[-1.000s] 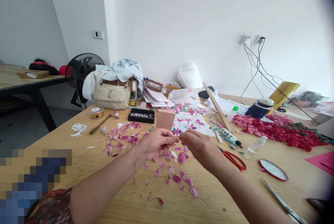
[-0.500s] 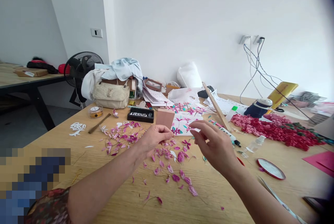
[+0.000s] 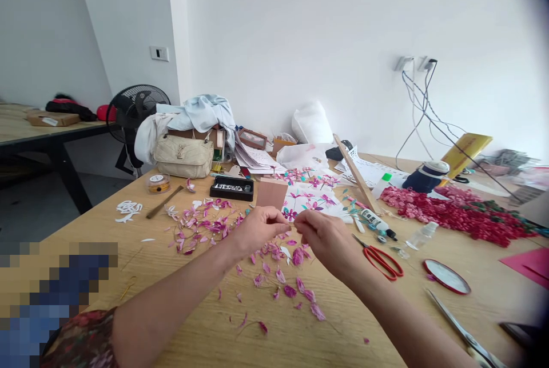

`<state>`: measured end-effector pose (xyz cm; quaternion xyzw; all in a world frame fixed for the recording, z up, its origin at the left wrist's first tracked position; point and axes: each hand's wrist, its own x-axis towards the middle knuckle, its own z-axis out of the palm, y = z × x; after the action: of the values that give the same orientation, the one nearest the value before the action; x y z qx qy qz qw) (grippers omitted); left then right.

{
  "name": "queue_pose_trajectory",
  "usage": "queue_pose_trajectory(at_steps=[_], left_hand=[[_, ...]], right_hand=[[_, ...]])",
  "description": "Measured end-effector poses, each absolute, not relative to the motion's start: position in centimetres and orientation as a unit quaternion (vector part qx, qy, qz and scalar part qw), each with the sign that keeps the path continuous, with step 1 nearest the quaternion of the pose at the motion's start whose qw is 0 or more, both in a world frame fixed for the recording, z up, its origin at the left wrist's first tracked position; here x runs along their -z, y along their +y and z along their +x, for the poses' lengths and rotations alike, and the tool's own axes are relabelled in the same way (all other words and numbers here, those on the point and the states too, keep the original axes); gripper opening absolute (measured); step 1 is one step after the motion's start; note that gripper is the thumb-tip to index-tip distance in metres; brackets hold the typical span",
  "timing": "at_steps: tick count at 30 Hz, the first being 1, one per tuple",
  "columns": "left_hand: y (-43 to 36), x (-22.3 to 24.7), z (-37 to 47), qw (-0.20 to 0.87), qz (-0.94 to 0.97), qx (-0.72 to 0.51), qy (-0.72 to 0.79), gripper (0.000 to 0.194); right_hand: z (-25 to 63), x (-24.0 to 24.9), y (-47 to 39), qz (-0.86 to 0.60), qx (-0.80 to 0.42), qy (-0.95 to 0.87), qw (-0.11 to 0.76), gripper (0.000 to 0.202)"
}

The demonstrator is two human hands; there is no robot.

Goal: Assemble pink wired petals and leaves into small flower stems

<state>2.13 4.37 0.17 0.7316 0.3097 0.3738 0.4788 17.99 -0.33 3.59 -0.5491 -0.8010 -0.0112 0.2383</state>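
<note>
A: Petal piece (image 3: 292,225), tiny & pink, sits right between both hands, just above the surface, center of view. Too small to say if it's one petal or a petal on wire.

B: Which hand has it?

A: Left hand (image 3: 257,230) is pinched narrow, thumb & forefinger closed on the piece from the left side. Right hand (image 3: 326,236) comes in from the right, fingertips also pinched and meeting the left ones at the same spot. Can't tell which hand bears more of the grip; both touch it.

B: So which way does it lie?

A: It spans left-right across the small gap betw. the two pinches, roughly level. Both hands are equally near; neither has to reach.

B: What's directly under them?

A: Loose pink petals (image 3: 283,276) scattered on the wooden surface (image 3: 206,334), just below & toward the person. A denser heap of petals w/ thin stems (image 3: 201,225) lies near the left hand, on its far-left side.

B: And beyond?

A: Behind the hands, a white sheet with finished pink flowers (image 3: 311,201). Right of the right hand: red-handled scissors (image 3: 380,256), near but apart. Further right, a round red lid (image 3: 446,276), then a long pile of dark red blooms (image 3: 450,214). A black tray (image 3: 231,188) and beige handbag (image 3: 183,156) sit far back left.
</note>
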Motion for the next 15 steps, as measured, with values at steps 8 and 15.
queue_pose_trajectory(at_steps=[8, 15], left_hand=[[4.5, 0.8, 2.5, 0.226, 0.827, -0.413, 0.307, 0.019], [5.0, 0.1, 2.0, 0.698, 0.533, -0.365, 0.308, 0.022]], right_hand=[[18.7, -4.8, 0.9, -0.656, -0.018, -0.735, 0.171, 0.018], [19.9, -4.0, -1.1, -0.465, 0.197, -0.830, 0.238, 0.021]])
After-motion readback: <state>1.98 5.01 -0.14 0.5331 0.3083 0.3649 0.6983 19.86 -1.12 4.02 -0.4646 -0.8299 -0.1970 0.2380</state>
